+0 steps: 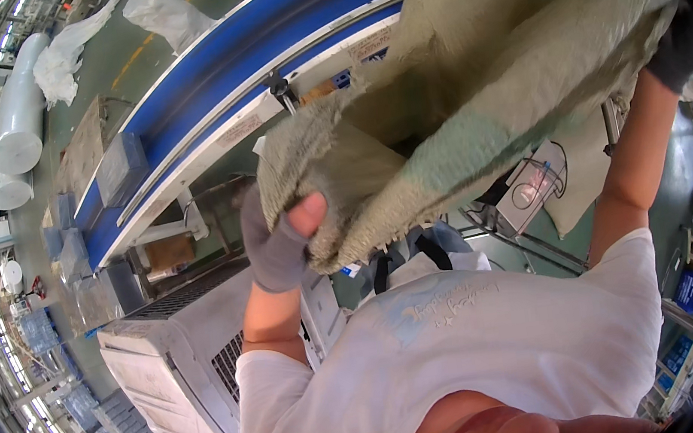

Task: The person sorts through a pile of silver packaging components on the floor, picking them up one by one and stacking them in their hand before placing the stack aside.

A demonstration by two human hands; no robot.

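Note:
A large olive-green woven sack point(513, 92) with a frayed edge is stretched out in front of me, its mouth partly spread and dark inside. My left hand point(274, 243), in a grey glove with the thumb tip bare, is closed around the sack's edge at the left. Raised at the far right, my right hand point(679, 50), in a dark glove, is closed on the sack's other end; its fingers are mostly hidden behind the cloth. A pale green patch shows on the near fold.
Beyond the sack runs a blue conveyor belt point(233, 66), with a plastic-wrapped grey box point(122, 168) beside its left end. A white slatted plastic crate point(168, 385) stands at my left. Rolls of clear wrap point(17, 127) lie far left. A metal box with a cable point(531, 187) sits below the sack.

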